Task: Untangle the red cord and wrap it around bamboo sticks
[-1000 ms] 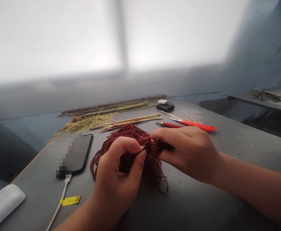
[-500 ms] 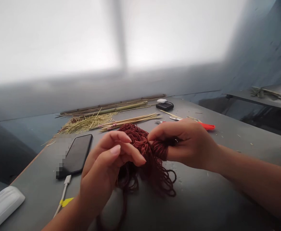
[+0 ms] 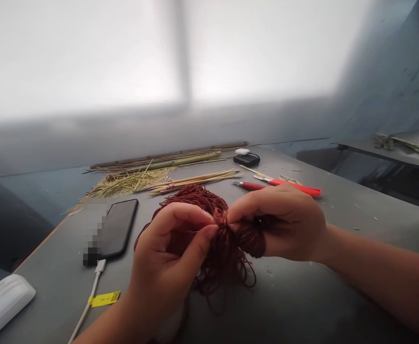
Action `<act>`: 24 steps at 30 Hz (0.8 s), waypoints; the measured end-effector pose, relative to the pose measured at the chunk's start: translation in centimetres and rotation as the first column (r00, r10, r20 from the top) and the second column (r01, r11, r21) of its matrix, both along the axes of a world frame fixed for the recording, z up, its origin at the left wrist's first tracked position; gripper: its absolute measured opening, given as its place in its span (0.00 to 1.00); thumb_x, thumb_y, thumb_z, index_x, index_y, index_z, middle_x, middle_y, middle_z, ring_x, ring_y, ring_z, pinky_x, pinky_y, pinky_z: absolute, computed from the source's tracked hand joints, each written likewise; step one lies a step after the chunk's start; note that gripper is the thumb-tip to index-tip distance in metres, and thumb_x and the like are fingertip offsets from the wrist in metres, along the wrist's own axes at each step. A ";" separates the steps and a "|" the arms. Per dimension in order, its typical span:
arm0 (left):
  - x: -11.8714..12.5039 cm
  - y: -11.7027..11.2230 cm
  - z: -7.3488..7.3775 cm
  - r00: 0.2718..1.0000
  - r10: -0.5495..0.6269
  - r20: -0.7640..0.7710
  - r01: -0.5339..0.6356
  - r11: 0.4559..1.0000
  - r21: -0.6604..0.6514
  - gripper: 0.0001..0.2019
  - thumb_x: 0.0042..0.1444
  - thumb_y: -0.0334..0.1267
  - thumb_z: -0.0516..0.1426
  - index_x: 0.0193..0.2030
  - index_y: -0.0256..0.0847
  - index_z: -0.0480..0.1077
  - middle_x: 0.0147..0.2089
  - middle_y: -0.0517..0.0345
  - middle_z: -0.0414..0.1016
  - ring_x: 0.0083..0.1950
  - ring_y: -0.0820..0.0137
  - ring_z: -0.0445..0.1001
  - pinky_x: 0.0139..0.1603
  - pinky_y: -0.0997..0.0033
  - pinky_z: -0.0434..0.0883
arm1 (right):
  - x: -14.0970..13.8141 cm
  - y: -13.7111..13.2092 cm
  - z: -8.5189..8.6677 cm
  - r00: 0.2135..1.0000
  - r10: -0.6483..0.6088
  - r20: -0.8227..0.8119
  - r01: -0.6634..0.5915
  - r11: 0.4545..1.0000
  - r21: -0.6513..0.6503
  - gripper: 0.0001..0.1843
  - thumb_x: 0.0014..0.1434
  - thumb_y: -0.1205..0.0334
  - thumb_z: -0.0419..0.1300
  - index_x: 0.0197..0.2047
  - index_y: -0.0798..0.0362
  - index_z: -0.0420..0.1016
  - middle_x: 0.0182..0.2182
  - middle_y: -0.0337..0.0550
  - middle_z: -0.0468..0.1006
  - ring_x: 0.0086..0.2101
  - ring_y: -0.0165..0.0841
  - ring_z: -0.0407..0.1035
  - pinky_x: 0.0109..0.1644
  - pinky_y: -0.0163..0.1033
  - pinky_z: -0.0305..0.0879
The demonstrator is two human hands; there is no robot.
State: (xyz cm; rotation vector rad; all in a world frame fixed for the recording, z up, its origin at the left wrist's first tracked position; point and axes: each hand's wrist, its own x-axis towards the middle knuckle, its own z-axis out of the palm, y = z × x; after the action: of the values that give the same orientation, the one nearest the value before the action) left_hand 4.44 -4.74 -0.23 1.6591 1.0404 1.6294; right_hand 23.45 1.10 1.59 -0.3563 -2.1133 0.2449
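Note:
A tangled bundle of dark red cord lies on the grey table, partly lifted between both hands. My left hand pinches strands of it with thumb and forefinger near the bundle's top. My right hand is closed around a gathered hank of the same cord, its fingertips meeting the left hand's at the pinch. Loose loops hang below the hands onto the table.
A black phone with a white charging cable and yellow tag lies to the left. Behind are bamboo strips and sticks, a red-handled knife, a small black box and a white case at the near left edge.
My left hand, which had let go and opened half a second ago, has come back and pinched the cord again. The right hand dropped slightly with its hank.

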 end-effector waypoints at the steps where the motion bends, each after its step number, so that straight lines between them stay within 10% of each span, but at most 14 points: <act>1: 0.0 0.0 0.0 1.000 -0.014 0.000 0.014 1.000 0.000 0.04 0.56 0.36 0.65 0.36 0.49 0.74 0.33 0.63 0.80 0.29 0.72 0.78 0.25 0.78 0.76 | 0.0 0.0 0.0 1.000 -0.003 0.007 0.003 1.000 0.005 0.04 0.55 0.69 0.64 0.35 0.50 0.76 0.21 0.33 0.77 0.19 0.25 0.67 0.23 0.29 0.65; 24: 0.1 -0.7 -0.7 0.981 0.115 -0.154 -0.089 0.982 0.169 0.17 0.55 0.27 0.62 0.49 0.52 0.73 0.38 0.66 0.84 0.35 0.71 0.83 0.38 0.75 0.81 | 0.6 0.3 -0.9 0.997 -0.022 0.068 0.007 0.978 0.210 0.05 0.61 0.62 0.62 0.42 0.47 0.73 0.26 0.34 0.80 0.22 0.28 0.70 0.26 0.34 0.67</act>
State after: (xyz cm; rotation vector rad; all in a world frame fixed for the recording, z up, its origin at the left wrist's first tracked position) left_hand 4.57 -5.43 -0.89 1.9007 1.1146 1.7060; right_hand 24.01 1.45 0.73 -0.2577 -2.1806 -0.0002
